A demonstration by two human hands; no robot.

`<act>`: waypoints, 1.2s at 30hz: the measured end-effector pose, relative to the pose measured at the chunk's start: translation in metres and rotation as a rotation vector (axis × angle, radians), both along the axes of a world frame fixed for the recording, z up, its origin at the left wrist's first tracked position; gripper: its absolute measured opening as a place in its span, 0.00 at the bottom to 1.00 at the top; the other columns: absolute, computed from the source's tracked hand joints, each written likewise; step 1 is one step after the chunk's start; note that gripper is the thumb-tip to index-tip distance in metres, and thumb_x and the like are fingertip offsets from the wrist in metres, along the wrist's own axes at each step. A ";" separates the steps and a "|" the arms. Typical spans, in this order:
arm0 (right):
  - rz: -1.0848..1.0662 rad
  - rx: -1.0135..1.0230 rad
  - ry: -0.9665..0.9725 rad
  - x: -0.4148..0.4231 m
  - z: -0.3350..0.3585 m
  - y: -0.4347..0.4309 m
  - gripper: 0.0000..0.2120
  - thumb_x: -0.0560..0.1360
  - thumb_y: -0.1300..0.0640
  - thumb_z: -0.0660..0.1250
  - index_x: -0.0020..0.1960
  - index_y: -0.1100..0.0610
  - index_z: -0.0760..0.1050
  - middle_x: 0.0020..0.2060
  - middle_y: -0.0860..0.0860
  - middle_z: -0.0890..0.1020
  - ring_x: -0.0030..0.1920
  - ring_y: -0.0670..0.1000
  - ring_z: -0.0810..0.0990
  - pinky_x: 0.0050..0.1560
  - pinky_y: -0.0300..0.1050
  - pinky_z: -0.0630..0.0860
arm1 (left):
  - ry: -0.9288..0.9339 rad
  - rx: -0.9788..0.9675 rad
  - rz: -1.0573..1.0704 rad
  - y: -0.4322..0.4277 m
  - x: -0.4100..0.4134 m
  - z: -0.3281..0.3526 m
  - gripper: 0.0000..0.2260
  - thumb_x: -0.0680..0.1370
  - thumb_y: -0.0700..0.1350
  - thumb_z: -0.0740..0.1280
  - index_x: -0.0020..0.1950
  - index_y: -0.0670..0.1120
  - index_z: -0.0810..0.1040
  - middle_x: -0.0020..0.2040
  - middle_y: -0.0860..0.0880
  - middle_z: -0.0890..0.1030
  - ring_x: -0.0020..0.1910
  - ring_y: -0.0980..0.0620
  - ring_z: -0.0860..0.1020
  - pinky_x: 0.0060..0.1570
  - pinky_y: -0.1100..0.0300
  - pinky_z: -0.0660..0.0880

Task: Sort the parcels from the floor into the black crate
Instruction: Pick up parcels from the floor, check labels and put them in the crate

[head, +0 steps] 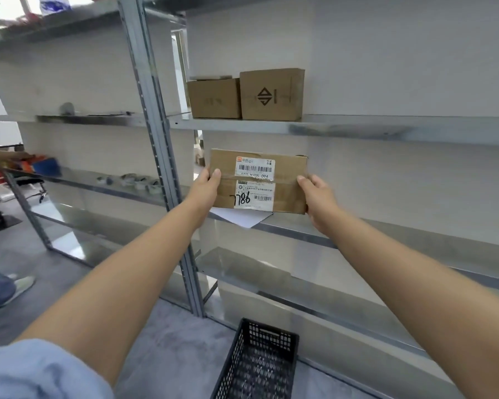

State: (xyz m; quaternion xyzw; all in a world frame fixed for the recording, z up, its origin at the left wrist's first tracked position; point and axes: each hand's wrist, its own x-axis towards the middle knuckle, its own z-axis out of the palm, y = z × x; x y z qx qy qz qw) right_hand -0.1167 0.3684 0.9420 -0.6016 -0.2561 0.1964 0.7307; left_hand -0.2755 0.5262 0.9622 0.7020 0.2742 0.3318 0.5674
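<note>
Shoe (23,285): at the far left we see another person's pale shoe on the grey floor.
Blue thing (46,167): it lies on the left rack's shelf; too blurred for us to name.
Tape rolls (133,181): a few lie on that same shelf, right of the blue thing.
Upright (156,110): a grey metal post stands between the two racks.
Left hand (206,187): we grip the parcel's left edge, thumb on the front face, fingers hidden behind.
Boxes (244,96): two brown cartons stand side by side, touching, on the shelf above the parcel.
Parcel (285,182): a flat brown cardboard box, held upright between both hands with its face towards us, in front of the middle shelf. Clear tape crosses its middle. Two white barcode labels sit one above the other, and the lower one bears black handwritten digits ending in 786. We cannot tell whether its lower edge touches the shelf.
Paper (241,218): a white sheet lies on the shelf lip just under the parcel.
Crate (260,361): black, meshed, on the floor well below the parcel.
Right hand (319,198): we grip the parcel's right edge, thumb on the front.
</note>
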 end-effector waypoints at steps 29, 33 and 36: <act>-0.152 -0.582 0.510 0.068 -0.420 0.158 0.11 0.80 0.55 0.57 0.48 0.44 0.77 0.46 0.46 0.83 0.44 0.47 0.81 0.45 0.44 0.78 | 0.575 -0.409 -0.161 0.195 0.115 -0.442 0.16 0.83 0.48 0.54 0.70 0.49 0.68 0.58 0.51 0.78 0.52 0.56 0.77 0.50 0.68 0.70; -0.153 -0.647 0.521 0.061 -0.483 0.161 0.12 0.81 0.55 0.56 0.49 0.44 0.77 0.46 0.46 0.83 0.42 0.46 0.80 0.34 0.36 0.76 | 0.642 -0.438 -0.194 0.201 0.111 -0.508 0.18 0.83 0.50 0.53 0.72 0.52 0.65 0.58 0.55 0.77 0.51 0.59 0.75 0.47 0.66 0.69; -0.165 -0.667 0.558 0.063 -0.534 0.167 0.13 0.81 0.55 0.57 0.46 0.42 0.77 0.41 0.41 0.82 0.39 0.43 0.81 0.34 0.35 0.77 | 0.677 -0.433 -0.186 0.205 0.112 -0.556 0.18 0.83 0.50 0.53 0.72 0.53 0.65 0.56 0.55 0.77 0.44 0.65 0.74 0.35 0.75 0.68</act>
